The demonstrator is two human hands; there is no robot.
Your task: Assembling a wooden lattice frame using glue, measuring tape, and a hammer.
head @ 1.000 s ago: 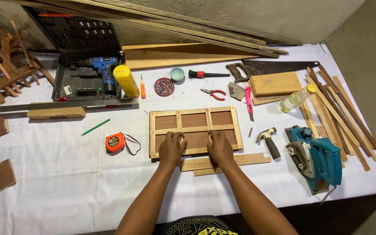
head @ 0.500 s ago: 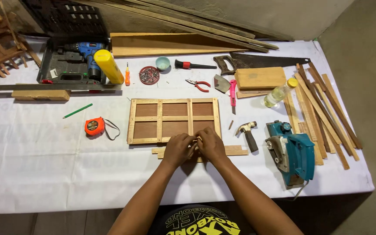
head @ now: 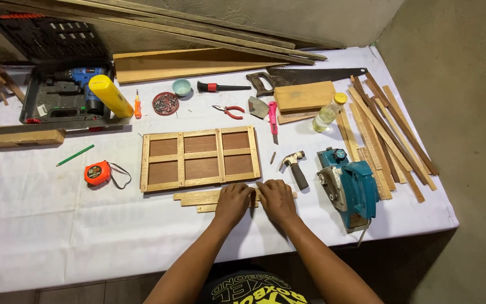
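Both hands lay palm down, side by side and nearly touching, on the wooden strips (head: pixel 198 198) just below the gridded wooden frame (head: pixel 200 158). The left hand (head: pixel 234 201) had its fingers curled down over the strips' right end; the right hand (head: pixel 277 199) rested flat with fingers loosely together, pressing on the same end. Neither pinched or lifted anything.

The frame lay flat on the surface (head: pixel 57 225), which was covered in white cloth. Left of the frame sat an orange tape measure (head: pixel 97 173) and a green pencil (head: pixel 75 155). Right of the frame lay a hammer (head: pixel 295 165), then a teal power planer (head: pixel 351 188), then a pile of thin wooden slats (head: pixel 386 132). Above the frame were red-handled pliers (head: pixel 229 111), a handsaw (head: pixel 305 77), a wood block (head: pixel 304 96) and an open drill case (head: pixel 63 93). Right of the surface was bare concrete floor (head: pixel 468 112).
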